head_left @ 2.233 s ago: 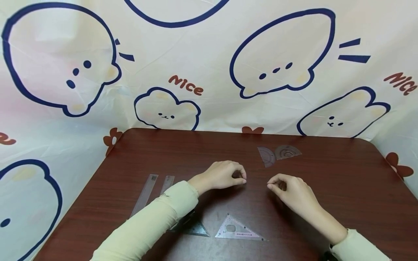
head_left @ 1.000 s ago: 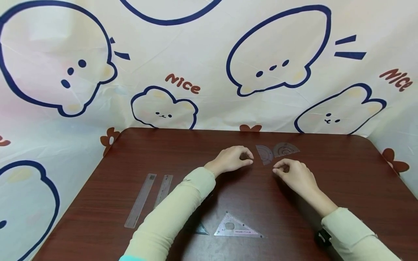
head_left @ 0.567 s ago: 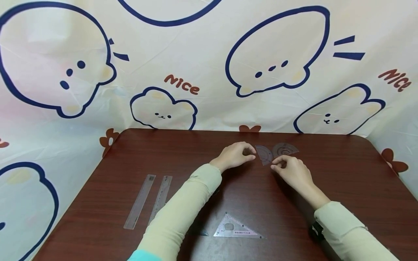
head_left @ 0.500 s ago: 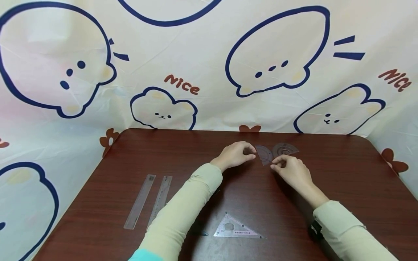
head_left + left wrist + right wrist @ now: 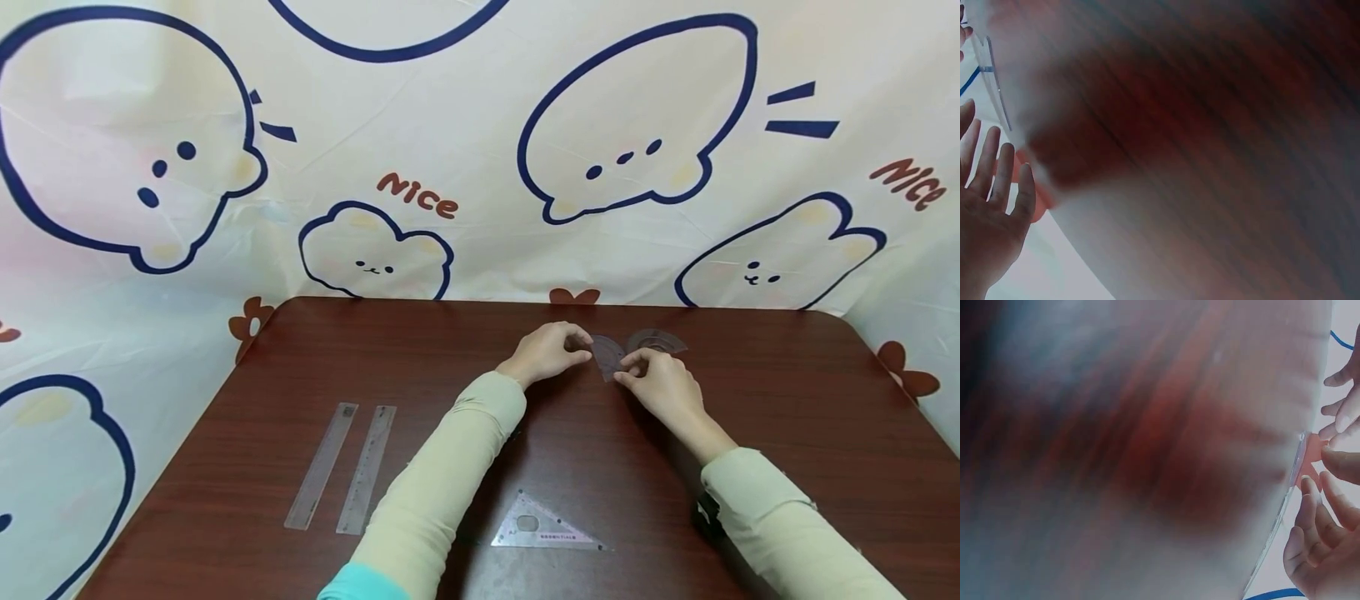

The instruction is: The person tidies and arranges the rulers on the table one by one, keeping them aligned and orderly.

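Note:
My left hand is at the left edge of a clear plastic protractor near the back of the table. My right hand is at the right of that protractor, thumb and forefinger slightly apart. A second clear protractor lies just behind the right hand, partly covered. In the left wrist view the left hand's fingers look fairly straight. The right wrist view has the right hand with loosely bent fingers below a thin clear edge. Whether either hand touches the protractor is hard to tell.
Two clear rulers, the left ruler and the right ruler, lie side by side on the brown table. A clear set square lies at the front middle. A printed cloth hangs behind the table.
Both hands have moved away from me to the protractors, and the right hand also drifts left lately. The left forearm now covers the greenish set square seen earlier, and uncovers the right ruler.

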A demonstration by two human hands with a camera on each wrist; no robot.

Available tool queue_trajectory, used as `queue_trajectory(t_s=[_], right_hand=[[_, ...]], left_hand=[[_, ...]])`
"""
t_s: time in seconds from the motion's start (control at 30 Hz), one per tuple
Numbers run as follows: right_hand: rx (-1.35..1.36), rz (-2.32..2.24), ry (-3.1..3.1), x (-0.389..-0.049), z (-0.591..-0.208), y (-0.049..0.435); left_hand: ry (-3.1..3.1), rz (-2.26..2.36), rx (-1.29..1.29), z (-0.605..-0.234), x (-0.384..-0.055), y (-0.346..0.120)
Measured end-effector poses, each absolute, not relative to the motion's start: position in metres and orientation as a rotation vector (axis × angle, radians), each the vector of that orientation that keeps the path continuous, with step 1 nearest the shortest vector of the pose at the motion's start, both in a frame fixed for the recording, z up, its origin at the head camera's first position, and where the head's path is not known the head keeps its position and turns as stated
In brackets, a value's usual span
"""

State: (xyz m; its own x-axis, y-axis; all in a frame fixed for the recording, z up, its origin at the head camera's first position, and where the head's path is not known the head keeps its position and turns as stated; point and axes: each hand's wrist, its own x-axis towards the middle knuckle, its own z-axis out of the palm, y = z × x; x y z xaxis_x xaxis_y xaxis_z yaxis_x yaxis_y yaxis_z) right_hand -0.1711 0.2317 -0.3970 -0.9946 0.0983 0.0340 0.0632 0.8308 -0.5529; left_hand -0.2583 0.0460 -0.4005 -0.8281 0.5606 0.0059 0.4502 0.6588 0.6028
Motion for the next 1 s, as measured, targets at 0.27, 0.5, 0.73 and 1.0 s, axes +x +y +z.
queue_trajectory(t_s=[0.27, 0.5, 0.73, 1.0], right_hand=[[-0.163, 0.885, -2.951, -0.178, -0.398, 0.227], [-0.221, 0.880, -3.002, -0.183, -0.399, 0.226], [-0.247, 0.857, -3.076, -0.192, -0.396, 0.225], [-0.205, 0.786, -3.169, -0.199, -0.392, 0.225]], left_hand=[[2.716, 0.930, 0.800, -0.402, -0.260, 0.052], [2.714, 0.943, 0.771, -0.404, -0.262, 0.054], [2.725, 0.917, 0.768, -0.403, -0.263, 0.056], [2.731, 0.889, 0.768, -0.402, -0.264, 0.059]])
